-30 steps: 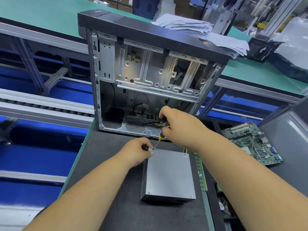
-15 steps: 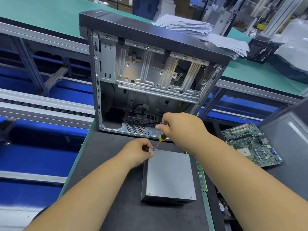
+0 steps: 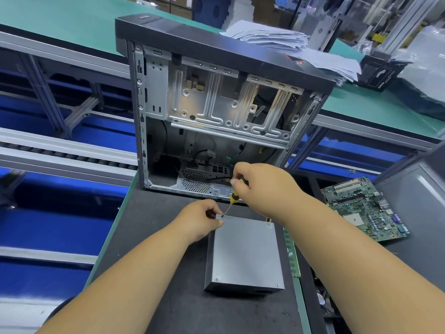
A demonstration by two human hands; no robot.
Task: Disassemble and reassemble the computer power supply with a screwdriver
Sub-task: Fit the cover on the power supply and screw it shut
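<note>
Grey rectangular metal power supply box (image 3: pixel 244 254) lies flat on the dark work mat (image 3: pixel 149 213), just in front of the open black-and-silver computer tower case (image 3: pixel 216 112), which stands upright with its side panel off. Left hand (image 3: pixel 201 221) grips the far-left corner of the box, fingers curled over the edge, thumb on the top face. Right hand (image 3: pixel 261 186) closed around the handle of a yellow-and-black screwdriver (image 3: pixel 231 200), fingers wrapped tight; shaft tilted down and to the left, tip seated at the far-left corner screw of the box, right beside the left-hand fingertips. Small screws visible at the two near corners of the lid. Green memory stick (image 3: pixel 291 254) lies along the right side of the box. Green motherboard (image 3: pixel 364 208) rests further right, well apart. Stack of white papers (image 3: pixel 289 44) on the green bench behind the case
</note>
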